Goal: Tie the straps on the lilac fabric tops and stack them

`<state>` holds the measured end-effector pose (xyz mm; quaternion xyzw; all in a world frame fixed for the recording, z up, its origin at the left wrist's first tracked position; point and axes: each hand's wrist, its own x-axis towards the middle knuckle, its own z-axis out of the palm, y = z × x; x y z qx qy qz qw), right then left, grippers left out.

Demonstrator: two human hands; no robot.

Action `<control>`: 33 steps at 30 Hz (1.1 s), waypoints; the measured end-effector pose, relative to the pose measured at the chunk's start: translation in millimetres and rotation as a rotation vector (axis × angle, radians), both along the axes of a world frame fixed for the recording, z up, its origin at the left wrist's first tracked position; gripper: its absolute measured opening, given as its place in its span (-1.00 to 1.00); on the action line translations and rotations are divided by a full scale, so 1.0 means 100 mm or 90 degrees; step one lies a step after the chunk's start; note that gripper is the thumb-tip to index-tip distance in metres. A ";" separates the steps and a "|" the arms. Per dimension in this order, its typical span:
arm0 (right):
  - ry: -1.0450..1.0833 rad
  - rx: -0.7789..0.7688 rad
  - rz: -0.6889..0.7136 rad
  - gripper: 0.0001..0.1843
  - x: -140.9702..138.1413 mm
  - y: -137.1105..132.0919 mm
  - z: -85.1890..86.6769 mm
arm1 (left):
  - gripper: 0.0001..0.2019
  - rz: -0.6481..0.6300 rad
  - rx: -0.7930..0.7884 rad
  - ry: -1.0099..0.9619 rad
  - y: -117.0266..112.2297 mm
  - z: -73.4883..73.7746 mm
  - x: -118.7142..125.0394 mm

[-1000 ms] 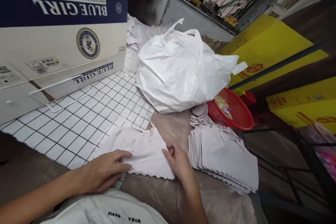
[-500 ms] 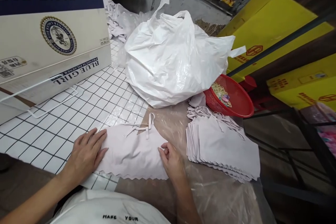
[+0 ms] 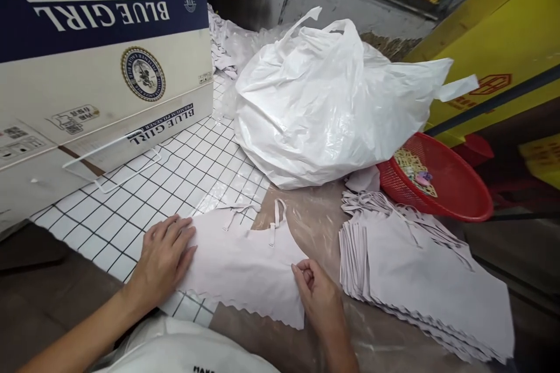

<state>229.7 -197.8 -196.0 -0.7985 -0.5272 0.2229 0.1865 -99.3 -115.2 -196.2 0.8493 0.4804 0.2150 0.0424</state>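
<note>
A pale pinkish-white strappy top [image 3: 249, 268] with a wavy hem lies flat on the table before me. Its thin straps [image 3: 279, 215] rest loosely beyond the neckline. My left hand [image 3: 165, 253] lies flat over the left edge of the top, fingers stretched out. At the opposite edge, my right hand [image 3: 317, 285] has thumb and forefinger pinched on the fabric, the other fingers curled. To the right is a neat stack of similar tops [image 3: 420, 268], straps bunched at its far end.
Behind the top stands a bulging white plastic bag [image 3: 332, 111]. A red plastic basket [image 3: 455, 180] holding small pale and coloured pieces sits right of it. A large beer carton [image 3: 100, 81] fills the left side of the checked tabletop [image 3: 184, 157]. Yellow boxes [image 3: 490, 29] stand beyond.
My view has turned left, so things appear farther right. The top lies smoother, with its straps spread apart. Both hands keep their places at its edges.
</note>
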 end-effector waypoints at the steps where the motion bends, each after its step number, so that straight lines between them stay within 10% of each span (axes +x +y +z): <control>1: -0.001 0.000 0.000 -0.52 0.00 0.01 0.00 | -0.75 -0.012 -0.009 -0.015 0.04 0.02 0.04; 9: -0.004 0.015 0.012 -0.47 0.00 0.01 0.00 | -0.85 -0.135 -0.149 -0.051 0.40 0.04 0.39; 21: -0.033 0.060 -0.057 -0.51 -0.03 -0.05 -0.04 | -0.81 -0.079 -0.159 -0.065 0.36 -0.01 0.33; 27: 0.039 0.108 0.136 -0.73 -0.25 0.05 0.00 | -0.79 -0.161 -0.274 -0.186 0.27 0.02 0.44; 33: 0.266 0.202 0.245 -0.86 -0.68 0.52 0.44 | -0.68 -0.199 -0.556 -0.431 0.31 0.35 0.84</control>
